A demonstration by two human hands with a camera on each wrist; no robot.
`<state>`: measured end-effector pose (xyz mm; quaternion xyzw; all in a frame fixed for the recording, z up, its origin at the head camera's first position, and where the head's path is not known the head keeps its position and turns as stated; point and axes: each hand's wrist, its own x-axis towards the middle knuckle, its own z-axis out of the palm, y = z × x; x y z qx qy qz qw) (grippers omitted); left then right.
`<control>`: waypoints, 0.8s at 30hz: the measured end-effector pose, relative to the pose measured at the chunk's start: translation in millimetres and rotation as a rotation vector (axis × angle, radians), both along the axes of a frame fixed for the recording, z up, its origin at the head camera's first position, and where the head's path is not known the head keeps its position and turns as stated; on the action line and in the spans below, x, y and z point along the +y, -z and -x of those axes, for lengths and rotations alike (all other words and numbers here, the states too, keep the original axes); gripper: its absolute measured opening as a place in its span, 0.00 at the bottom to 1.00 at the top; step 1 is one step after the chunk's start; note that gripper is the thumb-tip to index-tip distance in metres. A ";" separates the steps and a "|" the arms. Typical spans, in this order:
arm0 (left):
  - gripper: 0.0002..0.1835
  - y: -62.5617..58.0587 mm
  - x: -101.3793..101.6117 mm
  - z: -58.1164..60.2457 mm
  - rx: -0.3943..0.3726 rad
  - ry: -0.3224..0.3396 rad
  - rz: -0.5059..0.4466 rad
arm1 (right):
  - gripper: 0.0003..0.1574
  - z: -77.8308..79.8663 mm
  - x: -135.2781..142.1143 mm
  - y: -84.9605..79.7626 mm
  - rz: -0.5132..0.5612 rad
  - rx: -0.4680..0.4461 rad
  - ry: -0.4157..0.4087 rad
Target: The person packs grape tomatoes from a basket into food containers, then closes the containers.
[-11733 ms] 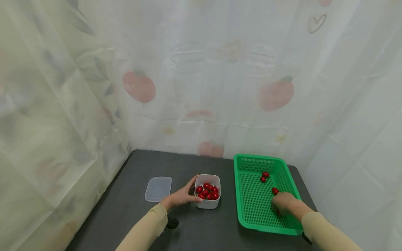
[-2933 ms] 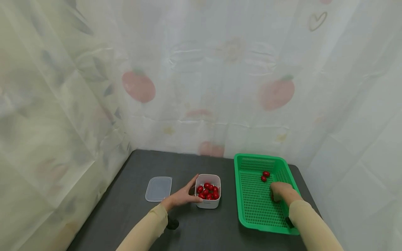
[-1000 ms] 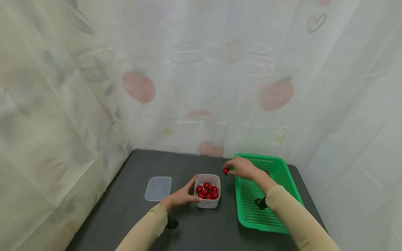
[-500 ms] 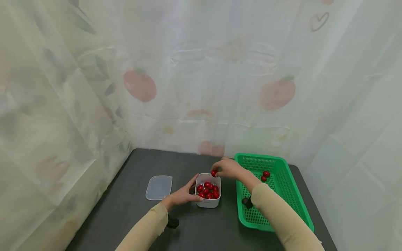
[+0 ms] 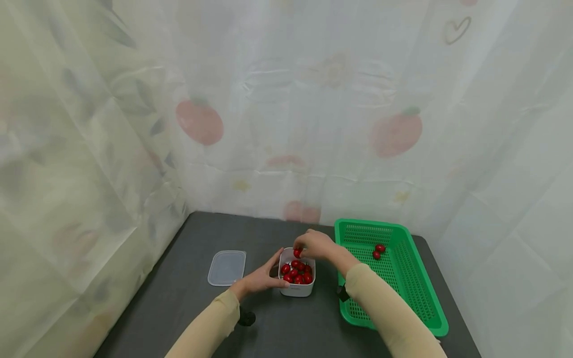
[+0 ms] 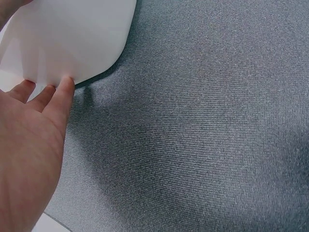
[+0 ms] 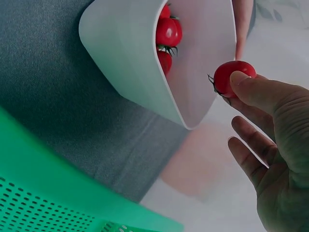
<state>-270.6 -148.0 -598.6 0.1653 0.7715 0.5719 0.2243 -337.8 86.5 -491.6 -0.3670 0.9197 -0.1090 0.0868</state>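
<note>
My left hand [image 5: 259, 279] holds a small white square food container [image 5: 295, 292] at its left side, thumb at the front and fingers behind. In the left wrist view its fingertips [image 6: 65, 92] touch the container's wall [image 6: 91, 38]. Several red cherry tomatoes [image 5: 294, 273] lie inside. Over the container's far rim, my right hand [image 5: 317, 244] pinches one cherry tomato [image 7: 231, 76] between thumb and index finger, its green stem visible. The other fingers of that hand are spread loosely. Two more cherry tomatoes [image 5: 379, 248] lie in the green perforated basket [image 5: 371, 222] on the right.
A translucent lid [image 5: 226, 268] lies flat on the dark grey table [image 5: 255, 233], left of the container. The basket stands close to the right forearm, which crosses over its near left side. A patterned curtain [image 5: 277, 124] hangs behind and beside the table.
My right hand has taken a cherry tomato from the basket and carried it left over the container. The basket holds fewer tomatoes than at first. My left hand stays on the container.
</note>
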 end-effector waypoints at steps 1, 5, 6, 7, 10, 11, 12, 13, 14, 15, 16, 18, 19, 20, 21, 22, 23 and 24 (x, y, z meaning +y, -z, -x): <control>0.59 0.0 0.0 -0.2 -0.002 -0.001 0.000 | 0.11 0.3 -1.1 1.7 -0.002 -0.007 0.004; 0.58 0.2 0.0 -0.9 -0.001 -0.004 0.009 | 0.12 2.1 -5.7 9.3 -0.028 -0.015 0.019; 0.58 0.3 0.0 -1.0 0.001 -0.005 0.013 | 0.13 2.3 -6.9 11.1 -0.037 -0.013 0.023; 0.58 0.5 -0.1 -1.1 0.002 -0.004 0.015 | 0.13 2.0 -8.0 12.3 -0.045 -0.011 0.025; 0.58 0.8 -0.3 -1.7 0.007 -0.003 0.022 | 0.13 0.8 -10.7 15.6 -0.062 0.000 0.030; 0.58 0.7 -0.3 -1.9 0.008 -0.003 0.022 | 0.14 -0.3 -11.4 15.8 -0.068 0.002 0.032; 0.58 0.5 -0.3 -2.2 0.007 -0.004 0.022 | 0.14 -1.2 -12.1 15.9 -0.074 0.004 0.034; 0.59 0.4 -0.3 -2.3 0.008 -0.003 0.022 | 0.14 -2.2 -12.5 15.7 -0.077 0.003 0.036; 0.58 0.1 -0.2 -2.6 0.008 -0.005 0.023 | 0.14 -2.9 -12.7 15.7 -0.082 0.003 0.037; 0.58 -0.1 -0.1 -2.7 0.008 -0.005 0.022 | 0.14 -3.4 -12.9 15.8 -0.084 0.001 0.038; 0.59 -0.4 -0.1 -2.7 0.009 -0.004 0.021 | 0.14 -4.2 -12.9 15.4 -0.085 -0.002 0.040; 0.58 -0.7 -0.2 -2.8 0.008 -0.003 0.020 | 0.15 -4.5 -12.4 15.9 -0.083 -0.011 0.043; 0.58 -0.5 -0.3 -2.8 0.006 -0.001 0.016 | 0.15 -4.8 -11.7 15.6 -0.079 -0.014 0.044; 0.58 -0.5 -0.4 -2.8 0.003 0.000 0.012 | 0.16 -5.0 -11.0 15.7 -0.078 -0.015 0.044; 0.58 -0.3 -0.6 -2.5 0.001 0.002 0.009 | 0.16 -5.4 -9.8 15.0 -0.075 -0.016 0.042; 0.57 -0.1 -0.7 -2.3 -0.001 0.004 0.006 | 0.16 -5.5 -8.1 14.2 -0.071 -0.012 0.039; 0.57 0.1 -0.7 -2.2 -0.003 0.004 0.003 | 0.16 -5.6 -5.9 13.0 -0.063 -0.008 0.037; 0.57 0.2 -0.7 -2.0 -0.007 0.004 -0.001 | 0.16 -5.7 -3.2 11.1 -0.053 -0.005 0.034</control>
